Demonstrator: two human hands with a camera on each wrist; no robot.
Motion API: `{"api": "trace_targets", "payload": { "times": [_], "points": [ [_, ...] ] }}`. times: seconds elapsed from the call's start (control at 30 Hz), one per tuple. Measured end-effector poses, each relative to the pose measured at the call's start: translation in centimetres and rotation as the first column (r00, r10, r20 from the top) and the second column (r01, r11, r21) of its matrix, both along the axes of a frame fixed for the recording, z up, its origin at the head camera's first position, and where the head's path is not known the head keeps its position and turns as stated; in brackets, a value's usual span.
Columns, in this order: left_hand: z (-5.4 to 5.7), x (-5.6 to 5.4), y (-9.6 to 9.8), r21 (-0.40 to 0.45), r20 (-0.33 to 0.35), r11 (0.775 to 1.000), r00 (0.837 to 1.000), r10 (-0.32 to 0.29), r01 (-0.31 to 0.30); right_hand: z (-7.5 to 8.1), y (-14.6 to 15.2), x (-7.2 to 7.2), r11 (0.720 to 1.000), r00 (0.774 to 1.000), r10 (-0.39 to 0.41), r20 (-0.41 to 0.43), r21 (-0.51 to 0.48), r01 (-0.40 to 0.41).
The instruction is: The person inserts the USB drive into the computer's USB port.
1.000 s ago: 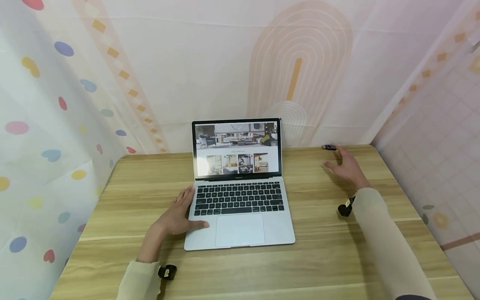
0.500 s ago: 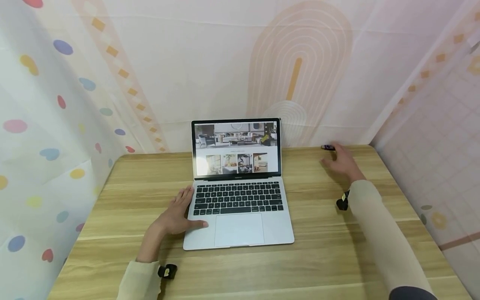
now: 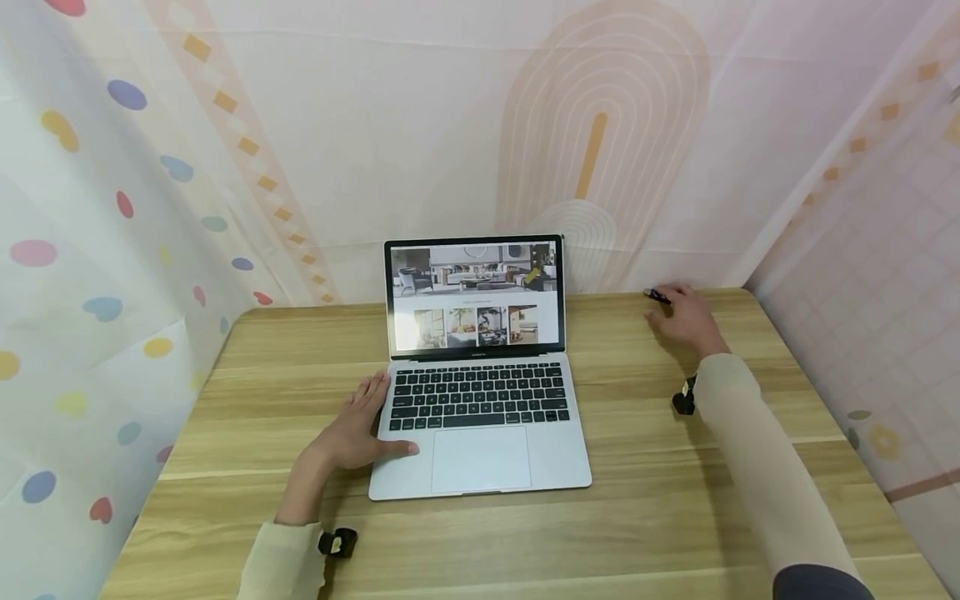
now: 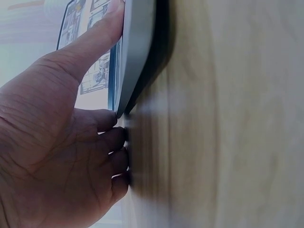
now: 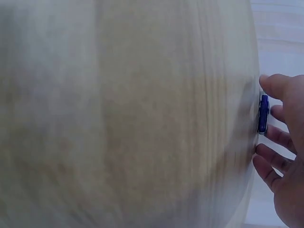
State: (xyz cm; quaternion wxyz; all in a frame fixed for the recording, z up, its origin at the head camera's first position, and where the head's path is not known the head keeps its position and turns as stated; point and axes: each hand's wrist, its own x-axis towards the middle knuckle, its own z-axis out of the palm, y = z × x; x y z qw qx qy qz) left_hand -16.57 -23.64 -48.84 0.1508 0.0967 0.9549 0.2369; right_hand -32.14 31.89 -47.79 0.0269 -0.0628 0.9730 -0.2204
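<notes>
An open silver laptop stands at the middle of the table, its screen showing pictures of furnished rooms. My left hand rests at its left edge, thumb over the palm rest and fingers along the side. In the left wrist view, the fingertips of the left hand meet the table beside the laptop base. At the table's back right lies a small blue-and-metal USB flash drive. My right hand reaches around it; in the right wrist view, thumb and fingers are spread about the drive.
The wooden table ends at a patterned cloth backdrop just behind the flash drive. More cloth hangs at the left and right sides. A small black camera sits on each wrist.
My right hand has moved slightly forward and closer around the flash drive, which has turned a little. My left hand keeps its place on the laptop.
</notes>
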Motion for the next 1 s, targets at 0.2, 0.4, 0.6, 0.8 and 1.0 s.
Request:
{"api": "trace_targets", "payload": {
  "times": [0.2,0.4,0.6,0.8,1.0],
  "points": [
    [0.15,0.08,0.09,0.002,-0.004,1.000,1.000,-0.006,0.006,0.10,-0.52,0.32,1.000,0.998,-0.026,-0.051,-0.006,0.026],
    [0.09,0.09,0.16,-0.004,0.001,1.000,1.000,-0.007,0.007,0.01,-0.55,0.53,0.998,0.993,-0.062,-0.101,-0.032,0.059],
    [0.07,0.08,0.04,-0.006,0.000,1.000,1.000,-0.004,0.004,-0.23,-0.63,0.58,0.995,0.991,-0.085,-0.102,-0.056,0.080],
    [0.14,0.11,0.07,-0.004,0.006,1.000,1.000,-0.006,0.006,-0.14,-0.85,0.63,0.995,0.993,-0.088,-0.073,-0.050,0.085],
    [0.10,0.11,0.09,0.001,0.010,1.000,1.000,-0.004,0.004,-0.13,-0.50,0.69,0.998,0.997,-0.058,-0.059,-0.031,0.057]
  ]
}}
